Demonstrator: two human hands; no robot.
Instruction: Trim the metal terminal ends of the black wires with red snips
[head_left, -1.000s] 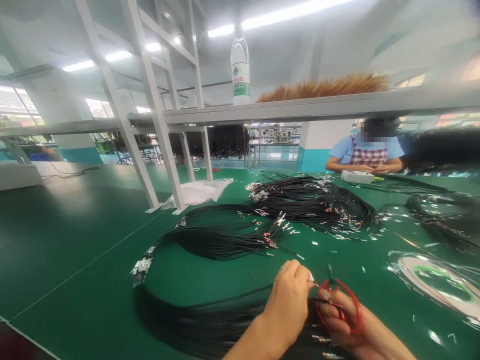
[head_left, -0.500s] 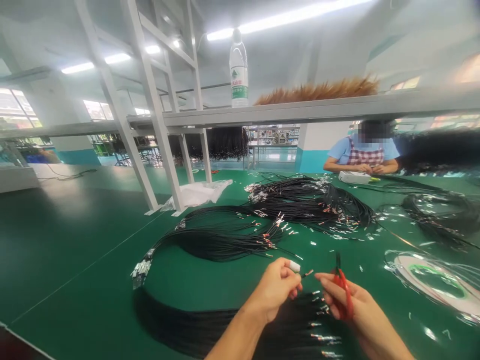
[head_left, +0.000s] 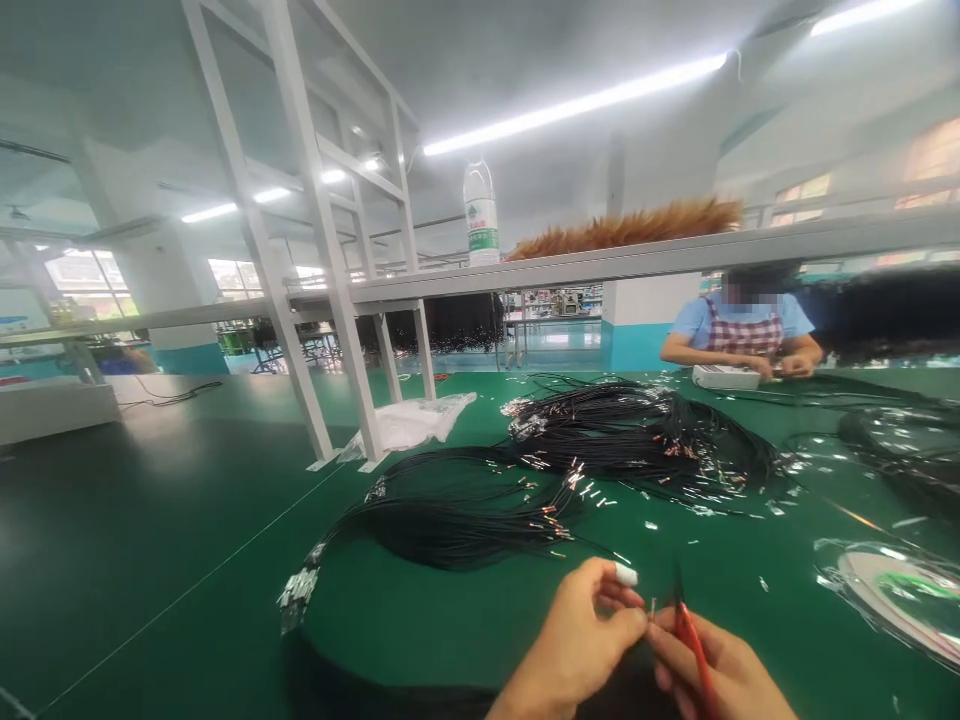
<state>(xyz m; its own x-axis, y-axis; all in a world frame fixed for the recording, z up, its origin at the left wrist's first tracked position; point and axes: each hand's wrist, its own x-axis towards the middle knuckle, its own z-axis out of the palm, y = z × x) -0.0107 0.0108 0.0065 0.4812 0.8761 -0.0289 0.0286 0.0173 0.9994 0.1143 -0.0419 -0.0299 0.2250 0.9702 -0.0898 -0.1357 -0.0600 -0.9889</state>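
In the head view, a tiny wire end (head_left: 653, 606) sticks up where the left hand (head_left: 589, 630) meets the right hand (head_left: 731, 665); I cannot tell if the left hand's grip pinches it. The right hand's grip is wrapped around red scissors (head_left: 699, 652). Black wires (head_left: 465, 530) lie in bunches on the green tabletop (head_left: 187, 600)

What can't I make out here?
Head view:
Whether the left hand grips anything: hidden by its thumb.
Piece by the right hand: too small to identify.
Red tool, lower end: cut off by bottom edge.
Disc: cut off by right edge.
Bottle, fine print: too small.
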